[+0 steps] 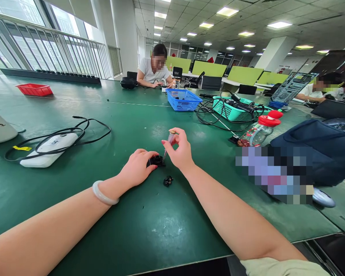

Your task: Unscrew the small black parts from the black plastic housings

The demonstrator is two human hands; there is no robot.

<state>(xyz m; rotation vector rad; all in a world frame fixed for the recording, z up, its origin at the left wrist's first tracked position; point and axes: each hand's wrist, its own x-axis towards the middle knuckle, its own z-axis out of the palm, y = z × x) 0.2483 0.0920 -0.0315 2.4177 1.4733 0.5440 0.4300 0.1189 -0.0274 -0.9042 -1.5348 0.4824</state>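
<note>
My left hand [138,166] rests on the green table [149,230] with its fingers pinched on a small black part [156,160], holding it down. My right hand [179,151] grips a small screwdriver [169,142] with a clear handle, held upright, its tip down on that black part. A second small black part [168,181] lies loose on the table just in front of the two hands. A pale bangle [103,194] sits on my left wrist.
A white device [47,149] with a looped black cable lies to the left. A blue basket [183,99] and a teal basket [232,109] of cables stand farther back, a red-capped jar [260,130] and dark bag [319,149] at right. A red tray [34,89] lies far left. People sit at the far side.
</note>
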